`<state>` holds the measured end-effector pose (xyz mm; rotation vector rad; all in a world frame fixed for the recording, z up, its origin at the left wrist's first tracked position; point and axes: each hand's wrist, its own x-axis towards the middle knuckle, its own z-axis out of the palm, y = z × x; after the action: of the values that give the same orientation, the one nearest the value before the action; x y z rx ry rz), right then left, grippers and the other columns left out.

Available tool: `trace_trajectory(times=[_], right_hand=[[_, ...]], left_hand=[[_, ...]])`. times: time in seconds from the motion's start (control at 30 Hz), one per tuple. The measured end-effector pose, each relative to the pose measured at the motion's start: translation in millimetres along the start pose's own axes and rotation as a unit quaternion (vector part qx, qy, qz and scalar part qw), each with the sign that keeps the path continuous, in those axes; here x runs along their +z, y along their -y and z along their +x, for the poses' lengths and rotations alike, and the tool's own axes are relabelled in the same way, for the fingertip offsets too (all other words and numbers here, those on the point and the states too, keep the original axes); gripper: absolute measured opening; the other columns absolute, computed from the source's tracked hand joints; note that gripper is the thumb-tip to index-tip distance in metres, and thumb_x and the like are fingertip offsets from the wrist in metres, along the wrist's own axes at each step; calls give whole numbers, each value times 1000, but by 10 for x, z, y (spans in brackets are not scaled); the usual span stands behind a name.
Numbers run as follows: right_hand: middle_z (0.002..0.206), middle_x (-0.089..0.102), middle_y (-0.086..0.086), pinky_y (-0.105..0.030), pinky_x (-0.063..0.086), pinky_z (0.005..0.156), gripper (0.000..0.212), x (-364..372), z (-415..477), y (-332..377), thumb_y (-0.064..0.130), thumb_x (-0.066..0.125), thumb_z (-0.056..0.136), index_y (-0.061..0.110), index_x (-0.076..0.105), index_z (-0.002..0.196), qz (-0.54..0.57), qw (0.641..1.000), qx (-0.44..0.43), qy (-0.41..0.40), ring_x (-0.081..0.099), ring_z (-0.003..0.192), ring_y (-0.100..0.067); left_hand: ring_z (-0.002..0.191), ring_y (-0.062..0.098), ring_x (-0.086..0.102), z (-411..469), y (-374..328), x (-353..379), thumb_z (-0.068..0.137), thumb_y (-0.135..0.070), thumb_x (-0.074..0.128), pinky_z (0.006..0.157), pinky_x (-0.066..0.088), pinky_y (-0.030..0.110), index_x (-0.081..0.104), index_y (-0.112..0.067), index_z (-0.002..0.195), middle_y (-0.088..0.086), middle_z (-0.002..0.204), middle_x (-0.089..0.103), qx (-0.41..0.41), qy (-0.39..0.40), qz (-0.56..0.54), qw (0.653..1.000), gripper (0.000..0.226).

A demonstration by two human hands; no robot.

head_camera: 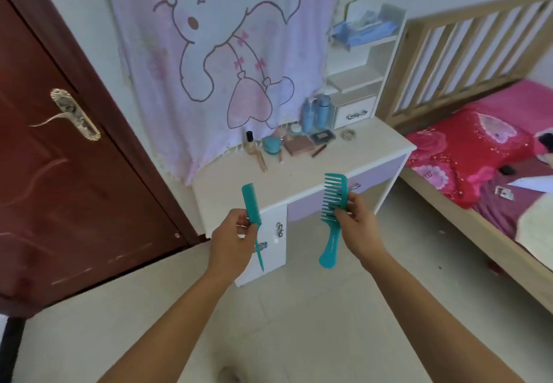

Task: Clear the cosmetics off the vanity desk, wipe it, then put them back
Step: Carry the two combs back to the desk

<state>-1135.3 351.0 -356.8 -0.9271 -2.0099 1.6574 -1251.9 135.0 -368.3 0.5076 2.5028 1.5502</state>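
My left hand [235,234] grips a thin teal tail comb [250,203] upright, its pointed tail hanging down. A wide-tooth teal comb [333,200] is held by my right hand [357,218], teeth facing left, handle down. Both hands hover in front of the white vanity desk [302,179]. Along the back of the desk lie cosmetics: a foundation bottle [250,143], a teal jar [273,144], a pink palette [299,144], a dark compact [323,135], two blue bottles [315,113], a small white jar [295,129], a hair tie [348,134].
A dark red door [59,158] stands at the left. A pink cartoon cloth [221,53] hangs behind the desk. White shelves with a small drawer [354,112] sit on the desk's right. A wooden bed [478,155] with red bedding is at the right.
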Motion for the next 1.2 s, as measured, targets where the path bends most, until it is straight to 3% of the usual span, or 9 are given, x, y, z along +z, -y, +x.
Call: trace_trajectory(times=[0.17,0.33,0.47,0.57,0.73,1.07,1.17,1.2], right_hand=[[101,69,4,-20,50,69,22,-159,555,-238,13,49,98,31,58,107,19,999,32,-31,67,82,-4],[104,68,3,-43,58,86,15,66,1293,-344,19,52,100,27,61,109,55,996,63,-35,70,93,-19],[104,71,-4,-38,59,85,17,317,2094,-337,18,52,100,25,62,112,79,992,99,-26,71,92,-19],[100,74,-6,-28,60,75,17,562,2618,-299,13,50,101,23,62,108,127,977,172,-20,74,88,-18],[104,73,-14,-31,59,77,20,1065,3366,-426,10,49,102,8,56,120,182,946,267,-3,74,91,-24],[108,71,-15,-40,58,88,29,1460,4099,-1051,6,46,101,5,52,130,69,930,362,17,73,94,-25],[99,70,-9,-40,56,91,41,1512,4166,-1170,3,48,95,9,53,135,-51,926,371,50,67,89,-19],[94,69,-5,-36,56,86,45,1508,4174,-1189,7,49,94,11,51,138,-107,925,359,64,63,85,-16]], left_hand=[[79,3,62,465,137,380,89,-11,65,62,57,24,59,-27,96,-17,89,65,-30,9,2,999,18],[80,0,62,1204,369,548,90,-12,66,74,59,40,60,-26,100,-16,91,65,-47,14,4,999,18],[81,5,63,2061,536,693,90,-14,67,73,60,40,60,-25,101,-14,92,65,-74,8,-2,997,17],[81,11,65,2604,655,782,91,-15,66,72,61,37,58,-22,105,-7,96,65,-145,0,-15,989,18],[85,15,67,3260,996,946,91,-13,65,63,58,24,56,-21,110,-2,99,64,-250,-16,-53,967,22],[81,11,67,3862,1733,1360,87,-18,71,64,53,25,62,-20,110,-4,93,69,-368,-34,-45,928,26],[77,12,67,3907,1849,1463,87,-18,70,67,56,28,62,-22,108,-3,93,69,-378,-43,-25,924,23],[78,15,67,3895,1876,1486,87,-18,69,72,58,32,61,-22,107,-1,93,68,-379,-40,-10,925,22]])
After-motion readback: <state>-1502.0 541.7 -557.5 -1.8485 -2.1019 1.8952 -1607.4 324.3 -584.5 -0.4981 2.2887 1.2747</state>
